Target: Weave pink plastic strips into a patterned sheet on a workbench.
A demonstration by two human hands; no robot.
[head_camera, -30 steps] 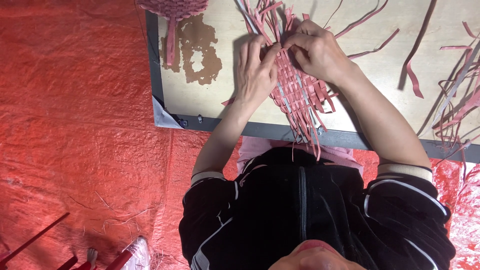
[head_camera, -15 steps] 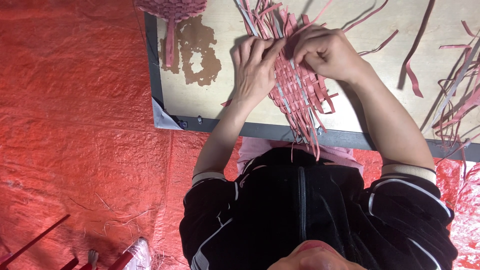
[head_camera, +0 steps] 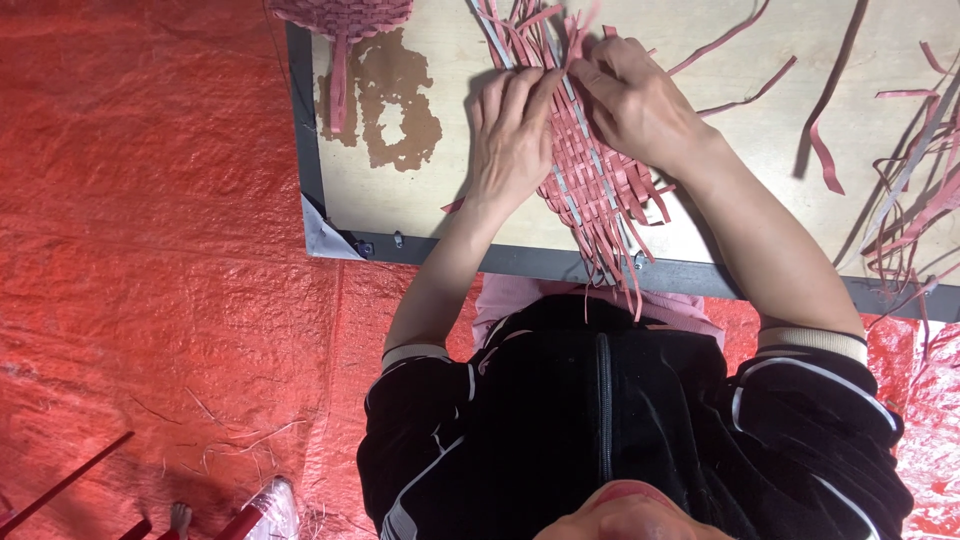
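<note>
A half-woven piece of pink-red strips [head_camera: 590, 185] with a few grey strips lies on a plywood board [head_camera: 400, 205], and its loose ends hang over the near edge. My left hand [head_camera: 510, 140] lies flat on the left side of the weave, fingers together, pressing it down. My right hand [head_camera: 640, 105] rests on the upper right part and pinches strips at the top, its fingertips touching those of the left hand.
The board has a dark metal frame [head_camera: 305, 150] and a brown stain [head_camera: 385, 105]. Another woven pink piece [head_camera: 340, 15] sits at the top left. Loose strips [head_camera: 900, 190] lie at the right. A red tarp [head_camera: 150, 250] covers the floor, and red rods [head_camera: 60, 485] show at the bottom left.
My right fingers have crept a little to the left along the top of the weave. The left hand stays pressed in place.
</note>
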